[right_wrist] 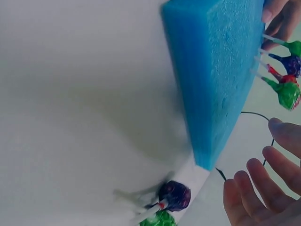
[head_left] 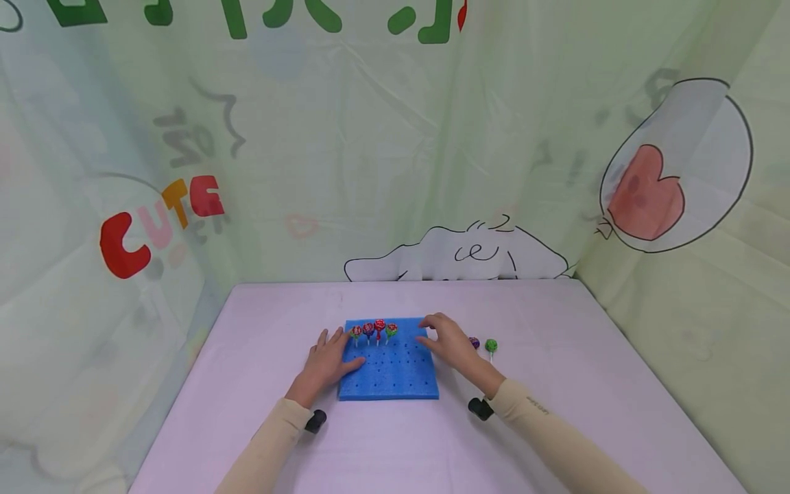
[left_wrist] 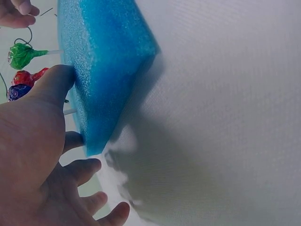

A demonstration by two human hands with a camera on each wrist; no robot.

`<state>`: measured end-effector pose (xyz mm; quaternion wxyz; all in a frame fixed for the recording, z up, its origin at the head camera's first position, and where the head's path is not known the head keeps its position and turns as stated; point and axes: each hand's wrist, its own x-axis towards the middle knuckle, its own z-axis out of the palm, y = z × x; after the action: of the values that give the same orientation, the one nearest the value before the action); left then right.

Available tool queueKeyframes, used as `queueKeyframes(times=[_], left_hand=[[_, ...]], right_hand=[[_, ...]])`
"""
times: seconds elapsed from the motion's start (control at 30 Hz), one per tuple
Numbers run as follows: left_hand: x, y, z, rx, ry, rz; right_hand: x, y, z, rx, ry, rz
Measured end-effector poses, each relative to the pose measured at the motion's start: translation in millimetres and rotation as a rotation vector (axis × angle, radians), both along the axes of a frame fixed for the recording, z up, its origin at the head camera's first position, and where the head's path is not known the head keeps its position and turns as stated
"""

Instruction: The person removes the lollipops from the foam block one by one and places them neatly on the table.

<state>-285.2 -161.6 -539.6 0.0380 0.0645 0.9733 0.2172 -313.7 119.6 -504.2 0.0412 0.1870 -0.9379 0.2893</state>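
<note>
A blue foam board [head_left: 390,379] with rows of small holes lies on the table. Several wrapped lollipops stand upright by their sticks along its far left part: a green-and-red one [head_left: 356,331], a purple one [head_left: 368,329], a red one [head_left: 379,324] and another green-and-red one [head_left: 391,330]. My left hand [head_left: 324,363] rests at the board's left edge, thumb [left_wrist: 59,82] on top and the other fingers spread. Over the right edge hovers my right hand [head_left: 453,343], its fingers loosely bent, thumb apart and nothing between them.
Right of the board, a purple lollipop [head_left: 474,342] and a green lollipop [head_left: 491,346] lie on the pale table [head_left: 531,425]. Behind the table hangs a printed curtain [head_left: 395,151]. Black wrist cameras sit under both sleeves.
</note>
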Motion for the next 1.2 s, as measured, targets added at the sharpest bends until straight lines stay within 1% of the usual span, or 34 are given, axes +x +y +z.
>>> queueKeyframes(times=[0.13,0.3,0.57,0.83,0.93,1.1,1.2], left_hand=[[0.9,-0.5,0.3,0.007,-0.005,0.002],[2.0,0.0,2.3,0.005,-0.001,0.0],[2.7,0.5,3.7,0.002,-0.01,-0.004],[1.2,-0.5,4.4,-0.006,-0.007,-0.002],[0.8,-0.6,4.4,-0.004,-0.014,-0.003],[2.4,-0.2,6.0,-0.003,-0.023,-0.003],[2.7,0.3,7.2,-0.001,-0.023,-0.002]], right_hand=[[1.8,-11.1,1.2,-0.016,-0.002,-0.015],[4.7,-24.1,2.0,-0.008,0.002,-0.022],[10.4,-39.6,-2.0,0.027,0.087,-0.002],[12.4,-51.5,-3.5,0.025,0.086,-0.013],[11.5,-54.9,-5.3,0.05,0.116,-0.024],[10.3,-59.6,-8.7,0.094,0.193,-0.032],[11.2,-61.6,-10.5,0.115,0.22,-0.04]])
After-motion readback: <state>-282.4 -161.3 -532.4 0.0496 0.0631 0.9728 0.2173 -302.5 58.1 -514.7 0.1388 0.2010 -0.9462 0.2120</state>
